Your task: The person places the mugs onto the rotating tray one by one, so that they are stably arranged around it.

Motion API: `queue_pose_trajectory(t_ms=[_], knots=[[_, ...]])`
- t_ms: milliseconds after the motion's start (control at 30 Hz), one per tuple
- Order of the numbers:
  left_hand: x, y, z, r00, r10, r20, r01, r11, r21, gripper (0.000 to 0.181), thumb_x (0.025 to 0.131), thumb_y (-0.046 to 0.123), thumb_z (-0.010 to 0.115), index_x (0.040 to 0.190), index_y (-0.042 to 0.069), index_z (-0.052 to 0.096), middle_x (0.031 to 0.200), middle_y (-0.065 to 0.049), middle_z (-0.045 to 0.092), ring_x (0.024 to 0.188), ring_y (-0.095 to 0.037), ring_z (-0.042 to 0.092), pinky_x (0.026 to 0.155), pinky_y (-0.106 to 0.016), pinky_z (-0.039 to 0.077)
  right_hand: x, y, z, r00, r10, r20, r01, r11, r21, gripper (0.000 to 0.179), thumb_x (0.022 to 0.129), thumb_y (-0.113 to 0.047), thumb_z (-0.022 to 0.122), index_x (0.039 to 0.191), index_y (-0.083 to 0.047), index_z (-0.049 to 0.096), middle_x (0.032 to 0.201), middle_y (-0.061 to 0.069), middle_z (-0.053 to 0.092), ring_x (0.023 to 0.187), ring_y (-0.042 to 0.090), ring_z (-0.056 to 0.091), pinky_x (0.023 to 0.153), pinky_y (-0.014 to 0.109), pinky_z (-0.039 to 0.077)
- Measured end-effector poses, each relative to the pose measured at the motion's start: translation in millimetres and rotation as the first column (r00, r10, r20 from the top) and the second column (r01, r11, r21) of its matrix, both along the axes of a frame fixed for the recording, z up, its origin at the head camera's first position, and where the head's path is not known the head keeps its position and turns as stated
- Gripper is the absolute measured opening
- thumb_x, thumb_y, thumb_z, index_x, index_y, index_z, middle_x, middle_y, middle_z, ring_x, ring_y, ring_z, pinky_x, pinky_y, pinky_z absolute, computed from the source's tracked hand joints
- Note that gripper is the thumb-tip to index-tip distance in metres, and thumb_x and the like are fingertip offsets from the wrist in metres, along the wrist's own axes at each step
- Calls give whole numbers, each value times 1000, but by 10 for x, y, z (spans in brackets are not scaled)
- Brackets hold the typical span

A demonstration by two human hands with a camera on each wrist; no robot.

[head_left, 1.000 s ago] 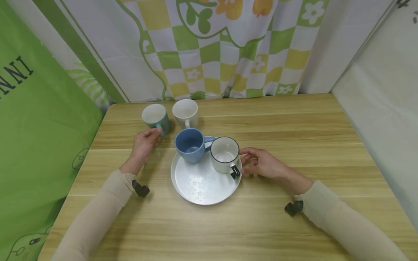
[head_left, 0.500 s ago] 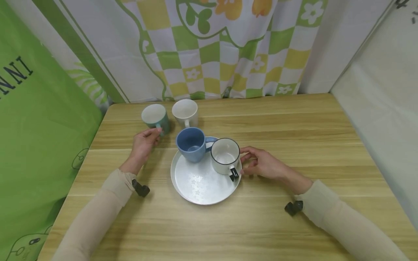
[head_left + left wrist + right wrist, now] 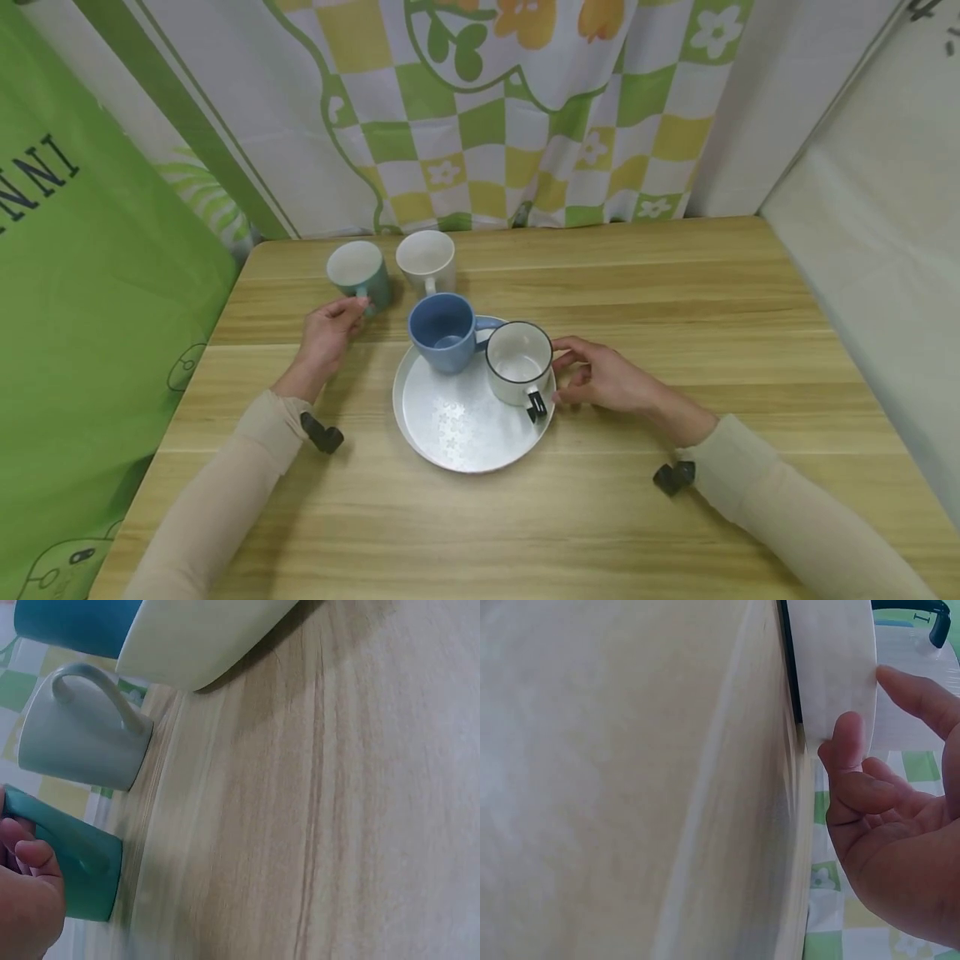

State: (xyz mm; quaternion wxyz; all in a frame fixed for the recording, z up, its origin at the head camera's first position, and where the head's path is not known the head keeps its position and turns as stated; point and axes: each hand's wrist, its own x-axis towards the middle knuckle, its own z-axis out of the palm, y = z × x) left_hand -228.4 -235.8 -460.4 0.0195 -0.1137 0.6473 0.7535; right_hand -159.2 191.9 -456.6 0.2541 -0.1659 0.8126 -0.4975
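With my left hand [image 3: 327, 332] I pinch the handle of a teal mug [image 3: 372, 293], which stands upright at the back left. In the left wrist view that teal mug [image 3: 86, 862] stands on the wood, its handle partly hidden by my fingers. My right hand [image 3: 603, 375] has its fingers spread at the right edge of a round white tray [image 3: 420, 433]. In the right wrist view, fingertips [image 3: 847, 735] lie against the tray's outer wall [image 3: 832, 660]. On the tray stand a blue mug [image 3: 447, 337] and a white mug with a black rim [image 3: 517, 367], side by side.
A plain white mug [image 3: 427, 260] stands just right of the teal one, behind the tray. The wooden table [image 3: 675, 275] reaches back to a checked curtain [image 3: 525, 150]. Green cloth [image 3: 90, 275] hangs at the left and a pale wall [image 3: 885, 208] stands at the right.
The blue mug has shifted slightly to the right, and the black-rimmed mug slightly toward the front, its handle shifting with it. Both hands look almost unmoved.
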Motion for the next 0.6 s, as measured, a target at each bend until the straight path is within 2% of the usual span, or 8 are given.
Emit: queue_pose_trajectory(t_ms=[133, 200, 300, 433, 600], knots=[[2, -29, 27, 1000, -14, -12, 14, 1000, 10, 21, 95, 11, 68, 78, 20, 75, 81, 10, 73, 68, -6, 50, 64, -18, 44, 0, 4, -6, 1000, 1, -8, -1, 1000, 0, 78, 84, -12, 80, 149, -5, 37, 129, 25, 59, 78, 19, 68, 60, 26, 53], [25, -33, 79, 999, -26, -22, 27, 999, 19, 22, 96, 10, 66, 78, 19, 75, 81, 9, 73, 69, -6, 49, 63, -17, 43, -1, -1, -3, 1000, -2, -9, 2, 1000, 5, 80, 84, -12, 80, 151, -7, 36, 130, 24, 59, 79, 19, 68, 59, 26, 52], [35, -52, 83, 999, -28, -39, 29, 999, 25, 23, 96, 9, 66, 78, 19, 76, 80, 9, 74, 69, -6, 49, 61, -16, 42, -9, -1, 0, 1000, -1, -15, 1, 1000, 15, 81, 83, -13, 81, 152, -11, 37, 133, 22, 58, 78, 19, 68, 59, 25, 52], [42, -84, 57, 998, -26, -57, 28, 999, 27, 25, 95, 9, 67, 76, 21, 77, 80, 9, 75, 70, -5, 50, 62, -16, 42, -16, -4, 5, 999, 9, -31, -8, 999, 34, 78, 83, -17, 81, 150, -15, 42, 133, 19, 59, 77, 19, 66, 58, 25, 51], [90, -131, 89, 997, -40, -59, 44, 997, 60, 23, 95, 7, 67, 77, 19, 77, 82, 8, 75, 74, -5, 54, 64, -15, 46, -6, -14, 26, 999, 10, -41, -8, 999, 44, 76, 82, -16, 82, 148, -14, 45, 130, 18, 61, 77, 18, 65, 58, 24, 50]])
